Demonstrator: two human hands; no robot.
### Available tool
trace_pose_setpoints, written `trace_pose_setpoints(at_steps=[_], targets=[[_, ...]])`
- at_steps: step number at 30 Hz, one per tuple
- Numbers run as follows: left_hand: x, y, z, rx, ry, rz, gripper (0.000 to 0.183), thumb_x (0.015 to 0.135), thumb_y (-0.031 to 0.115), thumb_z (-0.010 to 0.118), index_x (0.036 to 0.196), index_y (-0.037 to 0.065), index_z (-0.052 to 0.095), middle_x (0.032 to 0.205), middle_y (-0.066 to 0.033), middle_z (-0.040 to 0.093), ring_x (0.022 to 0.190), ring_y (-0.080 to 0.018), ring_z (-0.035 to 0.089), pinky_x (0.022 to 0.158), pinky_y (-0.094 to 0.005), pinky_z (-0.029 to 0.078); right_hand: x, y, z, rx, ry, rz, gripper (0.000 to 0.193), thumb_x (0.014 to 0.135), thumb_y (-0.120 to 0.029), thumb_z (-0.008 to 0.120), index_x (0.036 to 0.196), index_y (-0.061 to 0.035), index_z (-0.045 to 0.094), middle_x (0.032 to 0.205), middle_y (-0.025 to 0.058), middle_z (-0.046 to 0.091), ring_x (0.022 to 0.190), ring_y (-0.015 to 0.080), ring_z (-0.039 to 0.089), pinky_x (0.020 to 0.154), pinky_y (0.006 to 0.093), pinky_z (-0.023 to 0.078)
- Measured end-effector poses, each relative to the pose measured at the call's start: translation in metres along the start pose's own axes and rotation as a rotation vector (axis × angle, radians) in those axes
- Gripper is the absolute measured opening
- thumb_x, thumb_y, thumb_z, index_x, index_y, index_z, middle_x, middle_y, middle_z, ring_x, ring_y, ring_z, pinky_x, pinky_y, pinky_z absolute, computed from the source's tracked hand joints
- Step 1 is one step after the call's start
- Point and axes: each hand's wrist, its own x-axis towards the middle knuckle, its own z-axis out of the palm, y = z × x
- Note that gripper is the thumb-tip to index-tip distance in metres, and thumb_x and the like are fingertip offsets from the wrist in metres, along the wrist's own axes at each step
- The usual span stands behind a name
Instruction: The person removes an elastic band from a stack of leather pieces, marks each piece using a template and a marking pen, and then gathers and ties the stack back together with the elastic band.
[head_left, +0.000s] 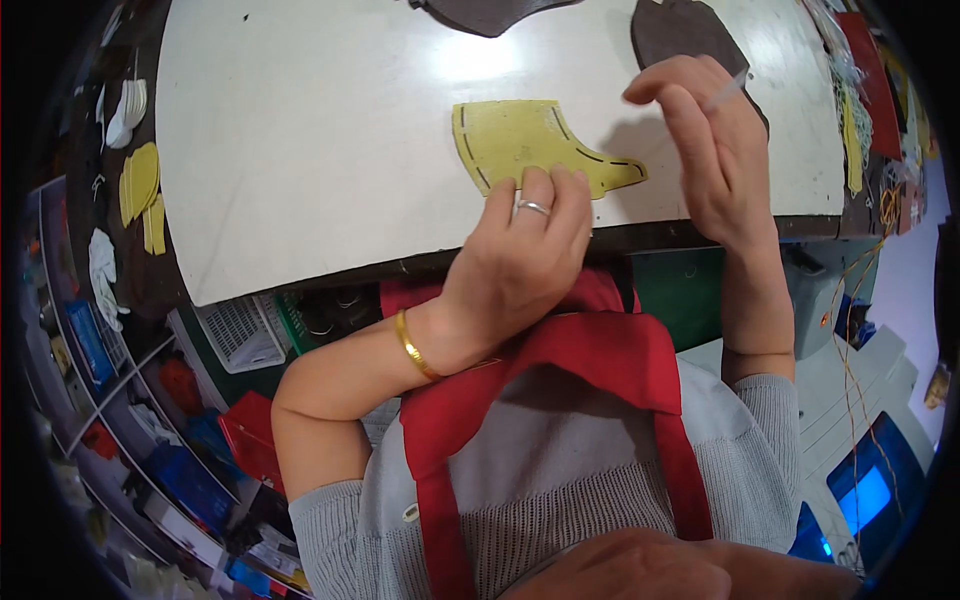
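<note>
A yellow pattern piece (510, 135) with dark dashes along its edges lies flat on the white tabletop (310, 150). Its narrow tail points to the right. My left hand (530, 235) rests at its near edge, the bent fingertips pressed together on it and covering part of that edge. My right hand (715, 145) is raised over the table to the right of the tail, its fingers closed. A thin, pale, see-through stick (727, 92) juts out from it; the rest is hidden, so its kind is unclear.
Dark brown flat pieces lie at the far edge (492, 14) and behind my right hand (685, 38). Yellow pieces (139, 185) and white gloves (103, 268) sit at the far left. A white basket (240, 335) is below the table. Cords (852, 290) hang at right.
</note>
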Motion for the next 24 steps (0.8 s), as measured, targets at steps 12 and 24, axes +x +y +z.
trace_pose_setpoints(at_steps=[12,24], targets=[[0.004,0.008,-0.002,0.017,0.031,-0.065,0.030,0.088,0.022,0.056,0.109,0.003,0.067,0.101,-0.0140,0.062,0.085,-0.0277,0.062,0.077,-0.0369,0.056,0.069,-0.024,0.075,0.047,-0.237,-0.097,0.022,0.097,-0.030,0.062,0.100,-0.0088,0.064,0.070,0.0139,0.067,0.066,0.0358,0.067,0.060,0.0465,0.051],[0.015,0.015,0.000,0.037,-0.078,-0.068,0.040,0.086,0.015,0.057,0.125,0.014,0.067,0.101,-0.0095,0.060,0.070,-0.0234,0.055,0.064,-0.0282,0.050,0.011,-0.003,0.038,0.161,-0.139,0.219,0.028,0.099,-0.035,0.062,0.090,-0.0090,0.069,0.066,0.0098,0.065,0.059,0.0304,0.065,0.053,0.0396,0.050]])
